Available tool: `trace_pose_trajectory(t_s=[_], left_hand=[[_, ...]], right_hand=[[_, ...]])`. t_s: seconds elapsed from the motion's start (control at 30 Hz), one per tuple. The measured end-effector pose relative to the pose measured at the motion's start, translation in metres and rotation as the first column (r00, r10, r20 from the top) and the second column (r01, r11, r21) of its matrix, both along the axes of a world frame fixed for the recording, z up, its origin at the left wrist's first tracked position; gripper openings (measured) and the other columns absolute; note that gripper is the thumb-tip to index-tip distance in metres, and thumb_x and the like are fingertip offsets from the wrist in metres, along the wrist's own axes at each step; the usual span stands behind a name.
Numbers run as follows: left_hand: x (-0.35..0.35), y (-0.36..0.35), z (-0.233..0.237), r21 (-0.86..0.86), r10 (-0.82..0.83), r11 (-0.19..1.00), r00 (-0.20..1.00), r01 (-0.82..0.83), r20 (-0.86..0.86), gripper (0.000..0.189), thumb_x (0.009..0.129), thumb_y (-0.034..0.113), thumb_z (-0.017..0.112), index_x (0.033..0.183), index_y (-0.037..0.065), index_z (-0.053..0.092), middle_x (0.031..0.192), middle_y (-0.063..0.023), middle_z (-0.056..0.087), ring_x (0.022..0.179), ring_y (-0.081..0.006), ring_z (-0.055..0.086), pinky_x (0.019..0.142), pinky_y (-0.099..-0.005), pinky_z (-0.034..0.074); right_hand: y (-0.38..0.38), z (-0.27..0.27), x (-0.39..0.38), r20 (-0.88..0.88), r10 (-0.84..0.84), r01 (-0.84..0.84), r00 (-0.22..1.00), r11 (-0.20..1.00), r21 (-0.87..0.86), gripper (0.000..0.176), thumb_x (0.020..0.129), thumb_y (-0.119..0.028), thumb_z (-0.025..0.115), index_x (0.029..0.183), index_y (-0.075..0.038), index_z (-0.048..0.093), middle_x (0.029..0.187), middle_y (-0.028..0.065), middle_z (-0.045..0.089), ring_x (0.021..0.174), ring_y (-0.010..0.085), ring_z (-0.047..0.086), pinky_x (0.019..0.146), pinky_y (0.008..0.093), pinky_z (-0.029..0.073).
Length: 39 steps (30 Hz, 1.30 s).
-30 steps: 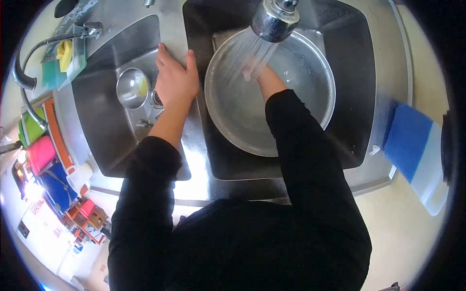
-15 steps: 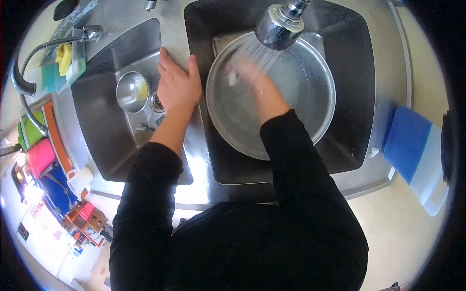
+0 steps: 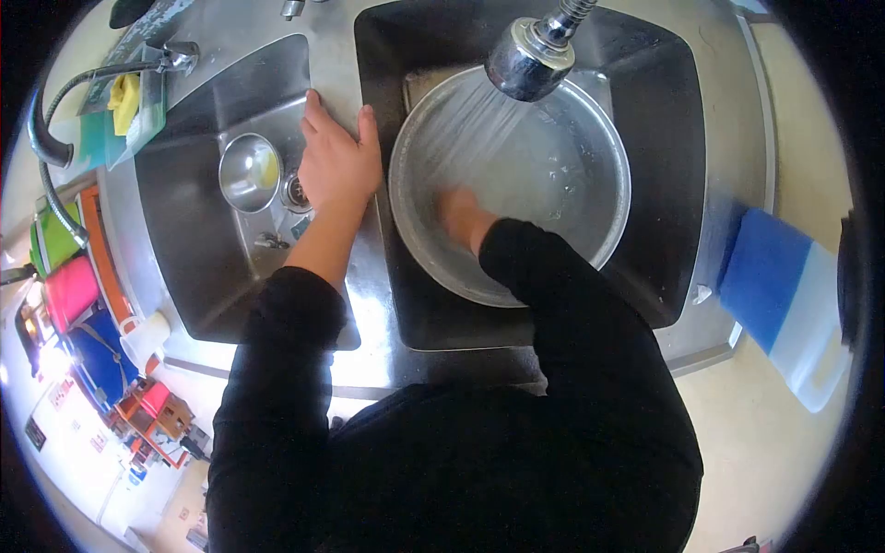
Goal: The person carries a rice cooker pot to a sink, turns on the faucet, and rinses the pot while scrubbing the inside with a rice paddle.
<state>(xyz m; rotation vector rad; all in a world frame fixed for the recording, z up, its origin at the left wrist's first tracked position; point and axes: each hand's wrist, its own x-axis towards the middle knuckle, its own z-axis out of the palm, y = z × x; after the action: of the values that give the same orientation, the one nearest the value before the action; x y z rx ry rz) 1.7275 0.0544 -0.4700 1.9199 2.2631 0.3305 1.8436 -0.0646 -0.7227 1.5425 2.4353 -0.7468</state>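
My left hand [image 3: 339, 161] rests on the steel divider between two sinks, fingers spread and holding nothing. Inside the right sink [image 3: 668, 184] sits a large round metal basin [image 3: 618, 198] with cloudy water in it. My right hand [image 3: 461, 214] reaches down into this basin near its left side; the fingers are blurred and partly hidden by the water, so their grip does not show. A chrome spray faucet head [image 3: 528, 63] hangs over the basin's far rim, and streams of water fall from it toward the basin's left side.
In the left sink [image 3: 184, 249] a small metal bowl [image 3: 238, 175] lies near the drain [image 3: 294, 192]. A yellow cloth [image 3: 123, 101] sits in a clear container at the far left. A white mug [image 3: 146, 339] stands on the left edge; blue and pale cutting boards [image 3: 770, 276] are at right.
My right hand has moved from under the spray toward me, lower in the basin. Its forearm has bent in nearer. My left hand has stayed in place.
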Motion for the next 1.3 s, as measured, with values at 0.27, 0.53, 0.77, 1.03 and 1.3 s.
trace_pose_trajectory(t_s=[0.27, 0.53, 0.77, 1.03, 1.3], left_hand=[[-0.003, 0.001, 0.001, -0.021, 0.010, 1.000, 1.000, -0.009, 0.009, 0.070, 0.086, 0.046, 0.049, 0.134, 0.001, 0.026, 0.118, -0.0233, 0.049, 0.090, -0.0409, 0.060, 0.077, -0.0471, 0.049], [-0.003, 0.001, -0.001, -0.037, 0.015, 0.999, 1.000, -0.015, -0.004, 0.070, 0.085, 0.046, 0.049, 0.135, 0.002, 0.026, 0.119, -0.0234, 0.049, 0.089, -0.0410, 0.060, 0.075, -0.0471, 0.049], [-0.001, 0.002, 0.005, -0.090, 0.035, 0.995, 0.999, -0.036, -0.013, 0.071, 0.085, 0.046, 0.049, 0.135, 0.002, 0.025, 0.120, -0.0228, 0.048, 0.089, -0.0399, 0.061, 0.075, -0.0469, 0.049], [-0.005, -0.001, 0.003, -0.056, 0.014, 0.998, 1.000, -0.012, 0.022, 0.070, 0.085, 0.045, 0.049, 0.135, 0.001, 0.025, 0.119, -0.0228, 0.048, 0.087, -0.0392, 0.061, 0.074, -0.0454, 0.050], [-0.004, 0.001, 0.005, -0.068, 0.009, 0.998, 1.000, -0.008, 0.023, 0.070, 0.085, 0.045, 0.049, 0.134, 0.000, 0.025, 0.118, -0.0244, 0.048, 0.088, -0.0403, 0.061, 0.074, -0.0459, 0.050]], right_hand=[[-0.033, 0.072, 0.067, 0.088, 0.078, -0.047, 0.993, 0.948, -0.316, 0.025, 0.083, -0.013, 0.054, 0.106, -0.006, 0.063, 0.095, 0.0154, 0.065, 0.083, 0.0294, 0.066, 0.067, 0.0410, 0.053], [0.034, -0.002, 0.059, 0.190, -0.088, 0.132, 0.978, 0.964, -0.232, 0.024, 0.085, -0.012, 0.047, 0.101, -0.002, 0.061, 0.097, 0.0172, 0.063, 0.095, 0.0312, 0.060, 0.079, 0.0444, 0.047], [0.040, -0.030, 0.097, 0.000, -0.233, 0.228, 0.972, 0.953, 0.197, 0.024, 0.084, -0.012, 0.048, 0.100, 0.001, 0.062, 0.100, 0.0179, 0.061, 0.092, 0.0314, 0.059, 0.077, 0.0411, 0.048], [-0.064, 0.053, 0.049, 0.204, -0.157, 0.207, 0.966, 0.944, -0.258, 0.027, 0.084, -0.011, 0.051, 0.105, 0.000, 0.064, 0.108, 0.0188, 0.061, 0.098, 0.0297, 0.062, 0.080, 0.0371, 0.050], [-0.013, 0.028, 0.087, 0.394, 0.092, -0.056, 0.914, 0.993, -0.103, 0.026, 0.086, -0.016, 0.051, 0.105, -0.004, 0.065, 0.112, 0.0155, 0.060, 0.099, 0.0282, 0.062, 0.077, 0.0353, 0.050]])
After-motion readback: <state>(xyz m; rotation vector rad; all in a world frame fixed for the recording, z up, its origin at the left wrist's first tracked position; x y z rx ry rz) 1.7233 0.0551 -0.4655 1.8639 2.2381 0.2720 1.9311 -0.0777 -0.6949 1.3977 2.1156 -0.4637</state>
